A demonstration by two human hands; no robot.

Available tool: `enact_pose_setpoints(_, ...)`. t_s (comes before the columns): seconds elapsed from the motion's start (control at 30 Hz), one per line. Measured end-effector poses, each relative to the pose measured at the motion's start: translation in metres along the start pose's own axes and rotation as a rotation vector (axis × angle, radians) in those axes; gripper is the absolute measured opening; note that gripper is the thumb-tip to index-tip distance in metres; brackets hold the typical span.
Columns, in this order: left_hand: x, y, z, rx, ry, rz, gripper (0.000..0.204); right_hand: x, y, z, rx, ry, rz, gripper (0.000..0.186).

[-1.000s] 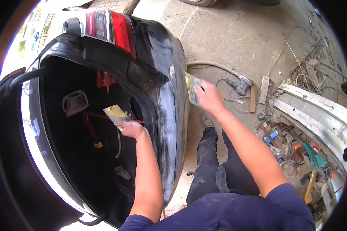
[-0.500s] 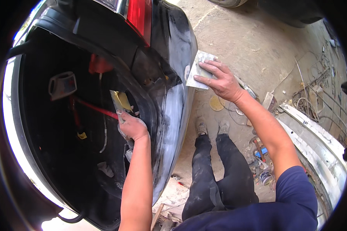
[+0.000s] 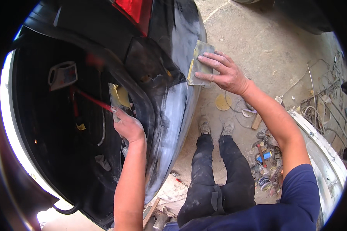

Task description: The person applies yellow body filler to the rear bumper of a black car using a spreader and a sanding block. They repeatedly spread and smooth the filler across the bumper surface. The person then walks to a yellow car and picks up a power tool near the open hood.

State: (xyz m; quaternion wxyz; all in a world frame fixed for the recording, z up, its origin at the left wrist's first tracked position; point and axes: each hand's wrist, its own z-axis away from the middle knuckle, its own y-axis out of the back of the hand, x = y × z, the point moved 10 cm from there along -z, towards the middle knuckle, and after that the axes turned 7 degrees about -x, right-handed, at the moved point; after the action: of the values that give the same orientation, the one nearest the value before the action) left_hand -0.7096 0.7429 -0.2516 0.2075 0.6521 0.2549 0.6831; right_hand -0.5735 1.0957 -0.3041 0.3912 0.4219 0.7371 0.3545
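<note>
My right hand [image 3: 224,73] holds a flat grey putty spreader [image 3: 204,52], fingers laid across its face. Yellow putty shows along the spreader's left edge, which is up against the outer side of a dark car's rear corner [image 3: 177,100]; whether it touches cannot be told. That bodywork carries pale, sanded-looking patches. Over the open trunk [image 3: 85,154], my left hand [image 3: 128,126] is closed round a second putty spreader [image 3: 112,92], whose blade bears a thick smear of yellow putty [image 3: 122,96]. Its handle is mostly hidden by my fingers.
A white jug [image 3: 63,75] and a red bar [image 3: 90,100] are in the trunk. A red tail light [image 3: 134,11] sits above. On the floor lie a yellow disc [image 3: 223,102], cables, a blue roll [image 3: 264,156] and scraps. A white car panel [image 3: 324,154] stands at right.
The right spreader has tilted, and yellow putty now shows on its edge beside the bodywork. The whole view has shifted a little. Both hands keep their hold.
</note>
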Motion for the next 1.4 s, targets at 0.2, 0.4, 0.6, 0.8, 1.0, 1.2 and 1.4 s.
enact_pose_setpoints(0.2, -0.003, 0.011, -0.003, 0.134, -0.042, -0.175, 0.085, 0.012, 0.015, 0.029, -0.010, -0.054, 0.036, 0.052)
enact_pose_setpoints(0.4, -0.008, 0.009, -0.003, 0.100, -0.017, -0.160, 0.085, -0.006, 0.030, 0.016, 0.025, -0.047, 0.001, 0.047)
enact_pose_setpoints(0.6, -0.009, 0.009, -0.004, 0.039, 0.043, -0.214, 0.080, -0.006, 0.025, -0.008, 0.038, 0.016, 0.009, 0.048)
enact_pose_setpoints(0.8, -0.013, 0.009, -0.002, 0.018, 0.107, -0.254, 0.078, -0.004, 0.006, -0.002, -0.001, 0.006, 0.012, 0.050)
enact_pose_setpoints(1.0, -0.008, 0.006, -0.004, 0.000, 0.061, -0.201, 0.075, 0.007, 0.014, 0.031, -0.054, -0.097, 0.032, 0.052)
enact_pose_setpoints(1.2, 0.015, 0.003, 0.003, 0.008, -0.020, -0.109, 0.072, -0.017, 0.044, 0.049, -0.102, -0.224, 0.043, 0.046)
enact_pose_setpoints(1.4, 0.015, 0.003, 0.002, 0.033, 0.051, -0.017, 0.070, -0.022, 0.047, 0.020, -0.050, -0.174, -0.015, 0.046)
